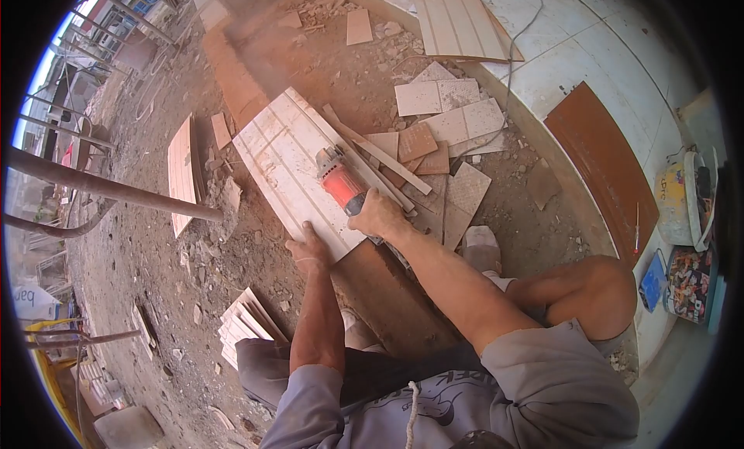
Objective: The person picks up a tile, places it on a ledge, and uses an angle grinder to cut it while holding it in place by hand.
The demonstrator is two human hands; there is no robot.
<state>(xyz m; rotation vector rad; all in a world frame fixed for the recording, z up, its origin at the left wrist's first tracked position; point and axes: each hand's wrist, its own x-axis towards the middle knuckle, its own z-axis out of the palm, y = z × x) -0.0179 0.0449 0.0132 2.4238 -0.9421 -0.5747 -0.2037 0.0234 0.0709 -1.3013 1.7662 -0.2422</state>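
Observation:
My right hand [380,215] is wrapped round the rear of a red and black angle grinder [341,187]. The grinder's head rests on or just over a long white tile [275,143] with lengthwise lines; its disc is hard to make out. At the tile's near left corner my left hand [308,251] grips the edge, thumb on top and the other fingers partly hidden. The tile lies across a brown beam-like support [395,294] between my legs. Reddish dust hangs beyond the tile's far end.
Broken tile pieces [465,120] lie to the right, with a cable [511,69] running past them. A brown board [601,158], a bucket [674,197] and a tub [688,282] stand farther right. Cut tile strips [246,325] and a metal pole [116,187] are left.

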